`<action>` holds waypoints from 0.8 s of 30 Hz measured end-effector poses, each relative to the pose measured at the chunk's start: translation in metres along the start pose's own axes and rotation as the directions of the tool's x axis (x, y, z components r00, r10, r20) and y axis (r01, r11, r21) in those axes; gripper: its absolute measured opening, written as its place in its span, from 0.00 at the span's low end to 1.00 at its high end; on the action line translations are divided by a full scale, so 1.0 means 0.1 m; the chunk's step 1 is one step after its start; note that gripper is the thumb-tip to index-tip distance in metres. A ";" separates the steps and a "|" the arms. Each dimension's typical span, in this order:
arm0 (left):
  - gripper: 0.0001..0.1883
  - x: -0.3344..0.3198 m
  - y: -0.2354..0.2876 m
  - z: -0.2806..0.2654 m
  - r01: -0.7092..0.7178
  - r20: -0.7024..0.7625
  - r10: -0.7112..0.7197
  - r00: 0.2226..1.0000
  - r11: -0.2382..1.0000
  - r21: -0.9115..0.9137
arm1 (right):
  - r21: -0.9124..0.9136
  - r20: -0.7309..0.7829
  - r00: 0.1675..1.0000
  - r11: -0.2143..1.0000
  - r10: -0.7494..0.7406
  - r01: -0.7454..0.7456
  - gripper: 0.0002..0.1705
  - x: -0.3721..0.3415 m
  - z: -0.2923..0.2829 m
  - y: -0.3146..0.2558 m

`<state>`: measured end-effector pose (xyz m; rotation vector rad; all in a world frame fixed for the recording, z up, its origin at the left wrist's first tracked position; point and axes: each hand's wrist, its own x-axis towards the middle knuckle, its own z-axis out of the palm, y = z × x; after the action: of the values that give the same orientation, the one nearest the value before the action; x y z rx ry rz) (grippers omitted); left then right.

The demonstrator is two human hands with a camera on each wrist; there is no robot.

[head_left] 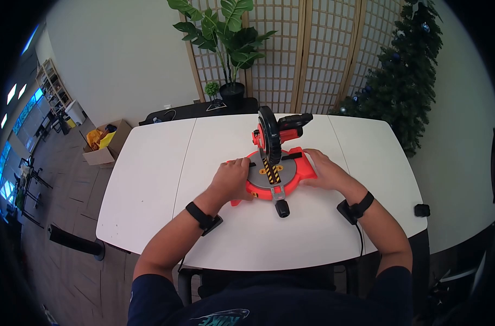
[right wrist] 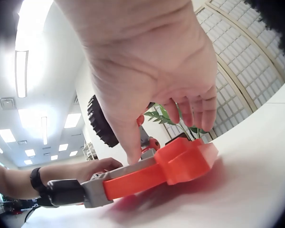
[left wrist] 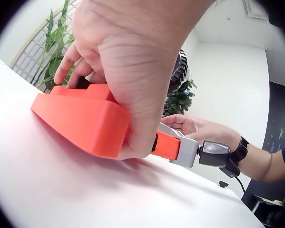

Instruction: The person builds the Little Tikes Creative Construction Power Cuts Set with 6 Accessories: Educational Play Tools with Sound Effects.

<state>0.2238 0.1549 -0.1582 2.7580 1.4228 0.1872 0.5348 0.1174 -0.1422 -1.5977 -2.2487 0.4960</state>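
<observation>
A toy miter saw with an orange and grey base stands at the middle of the white table. Its black blade guard and handle rise at the back, and a black knob points toward me. My left hand grips the left side of the base, fingers over the top and thumb low at the front, beside the orange end in the left wrist view. At the right side, my right hand has its fingers extended around the orange corner, thumb tip right at the base's edge.
A small black object lies at the table's right edge. Behind the table stand a potted plant, a folding screen and a decorated tree. A cardboard box with yellow items sits on the floor at left.
</observation>
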 end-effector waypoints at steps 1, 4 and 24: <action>0.49 0.00 -0.01 0.00 -0.009 -0.004 0.009 1.000 1.000 -0.001 | 0.022 0.054 0.998 1.000 -0.012 0.010 0.59 0.04 0.00 0.03; 0.49 0.00 -0.01 -0.05 -0.013 0.021 0.013 1.000 1.000 -0.001 | 0.057 0.087 0.996 0.998 -0.023 0.018 0.61 0.12 0.04 0.12; 0.50 -0.02 -0.08 -0.02 -0.014 0.040 0.016 0.999 0.999 -0.036 | 0.008 0.163 0.969 0.983 -0.183 0.184 0.66 0.41 0.09 0.21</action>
<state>0.2156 0.1578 -0.1569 2.7285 1.3763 0.1545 0.5359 0.1618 -0.1569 -1.3781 -2.4923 0.5870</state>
